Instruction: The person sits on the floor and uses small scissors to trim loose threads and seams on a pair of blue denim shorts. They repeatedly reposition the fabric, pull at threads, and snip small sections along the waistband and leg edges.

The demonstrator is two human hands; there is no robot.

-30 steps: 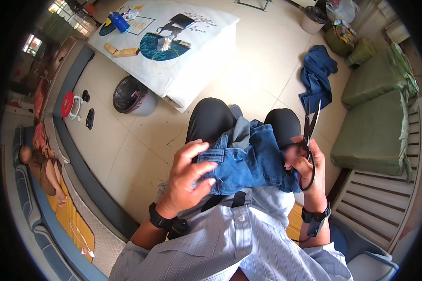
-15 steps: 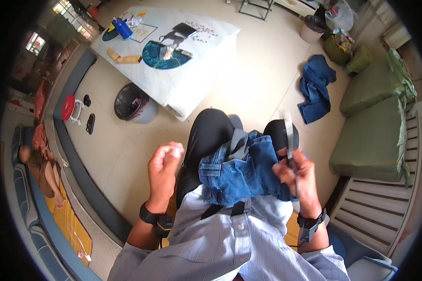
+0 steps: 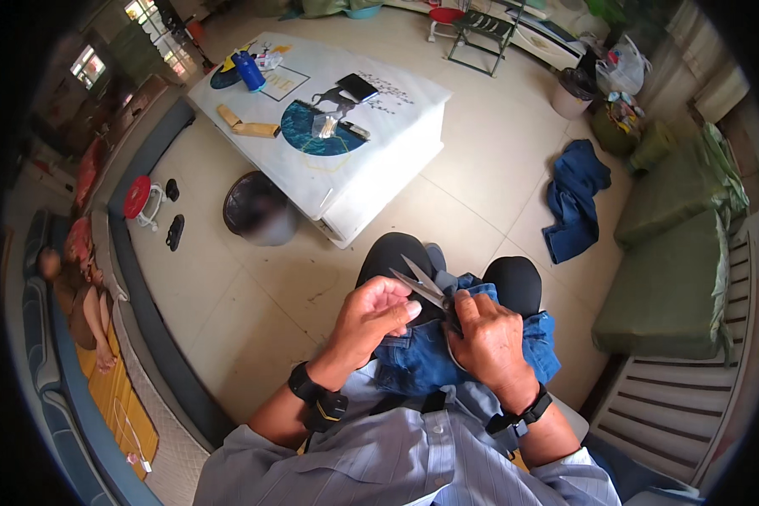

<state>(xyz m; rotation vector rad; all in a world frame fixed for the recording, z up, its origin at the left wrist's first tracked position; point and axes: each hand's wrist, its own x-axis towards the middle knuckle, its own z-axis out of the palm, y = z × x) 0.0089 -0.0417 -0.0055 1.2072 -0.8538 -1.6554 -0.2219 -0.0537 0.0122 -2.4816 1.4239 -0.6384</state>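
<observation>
Wearer's R hand (image 3: 486, 334) gripped scissors (image 3: 427, 291), blades apart beside curled L hand (image 3: 369, 320) (contents unclear); denim (image 3: 411, 363) lay under both. Prob. lining up a snip; next move seemingly needed L fingers clear.

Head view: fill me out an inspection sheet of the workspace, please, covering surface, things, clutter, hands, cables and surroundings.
Surface: black-trousered lap
Things: blue denim lying across the lap; scissors with blades open
Clutter: blue bottle on the white table; second denim piece on the floor
Hands: right hand grips the scissors; left hand is by the blades, contact unclear
Cables: white cable at lower left
Surroundings: person at far left; green bundles at right
</observation>
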